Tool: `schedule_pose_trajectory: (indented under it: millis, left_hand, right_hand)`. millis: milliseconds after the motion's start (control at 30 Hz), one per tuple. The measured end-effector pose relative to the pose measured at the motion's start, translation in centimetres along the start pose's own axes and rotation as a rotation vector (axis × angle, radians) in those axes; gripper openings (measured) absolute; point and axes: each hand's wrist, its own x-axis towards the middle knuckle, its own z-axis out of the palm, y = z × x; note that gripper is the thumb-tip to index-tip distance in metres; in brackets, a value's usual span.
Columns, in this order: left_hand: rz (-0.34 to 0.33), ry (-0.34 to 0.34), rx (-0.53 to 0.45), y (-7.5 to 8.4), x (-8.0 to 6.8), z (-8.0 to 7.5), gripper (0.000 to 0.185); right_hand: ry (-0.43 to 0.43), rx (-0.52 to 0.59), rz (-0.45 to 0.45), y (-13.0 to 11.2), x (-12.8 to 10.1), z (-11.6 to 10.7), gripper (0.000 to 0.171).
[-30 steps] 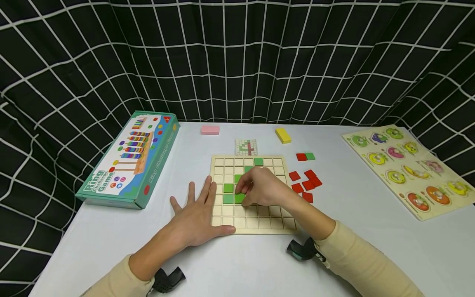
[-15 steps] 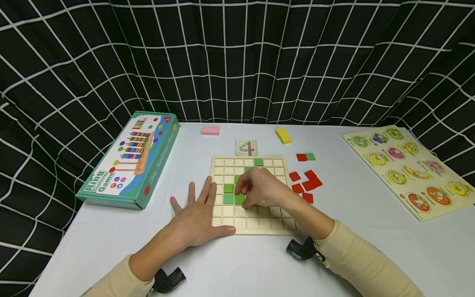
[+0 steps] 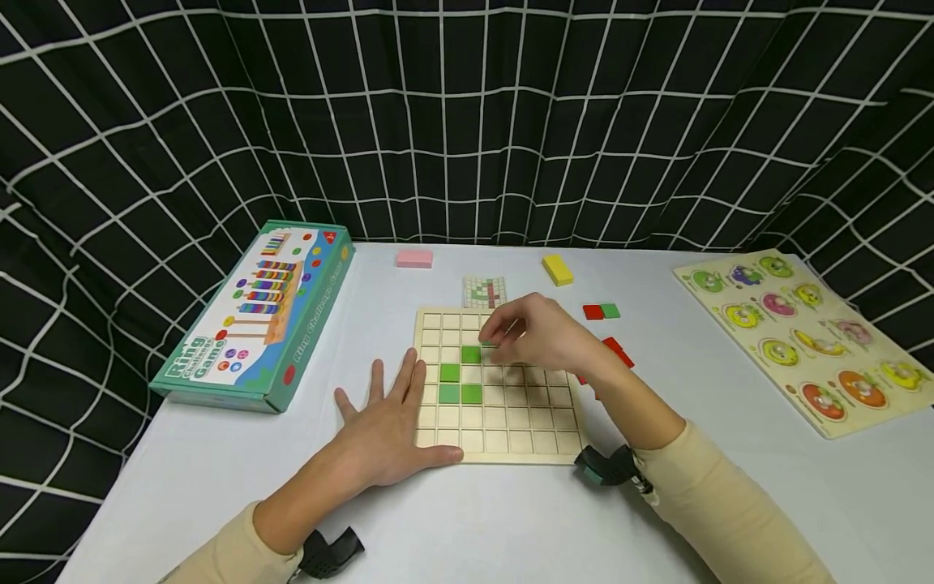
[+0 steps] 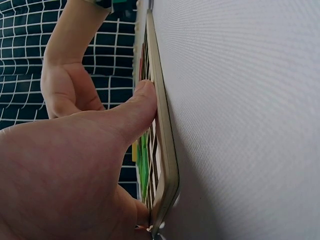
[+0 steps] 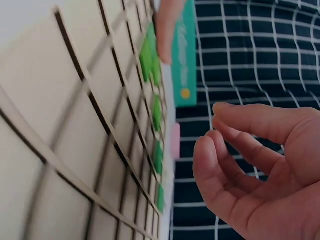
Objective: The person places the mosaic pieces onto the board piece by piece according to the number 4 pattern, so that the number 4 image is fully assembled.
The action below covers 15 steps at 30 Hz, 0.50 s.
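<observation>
My left hand rests fingers spread on the wooden grid board, its thumb over the front left corner and its fingertips along the left edge. In the left wrist view the thumb presses on the board's edge. My right hand is above the upper part of the board, fingers loosely bent. The right wrist view shows a gap between thumb and fingers, with nothing held. Several green square tiles sit in grid cells; those farther up the board are hidden by my right hand in the head view.
A small pattern card lies behind the board. Red tiles are partly hidden by the right arm; a red and a green tile lie beyond. Also there are pink and yellow blocks, a game box and a fruit puzzle.
My right hand has left the green tile in the lower rows and moved up and to the right over the board. The left hand has stayed in place.
</observation>
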Motion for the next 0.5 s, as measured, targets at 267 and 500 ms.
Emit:
schedule_pose_trajectory:
  millis: [267, 500]
  left_hand:
    - [0.004, 0.007, -0.011, 0.1, 0.1, 0.2, 0.126]
    - [0.003, 0.002, -0.008, 0.0, 0.0, 0.1, 0.126]
  right_hand:
    - [0.085, -0.006, 0.006, 1.1, -0.3, -3.3, 0.021]
    - [0.137, 0.015, 0.064, 2.2, -0.9, -5.8, 0.022]
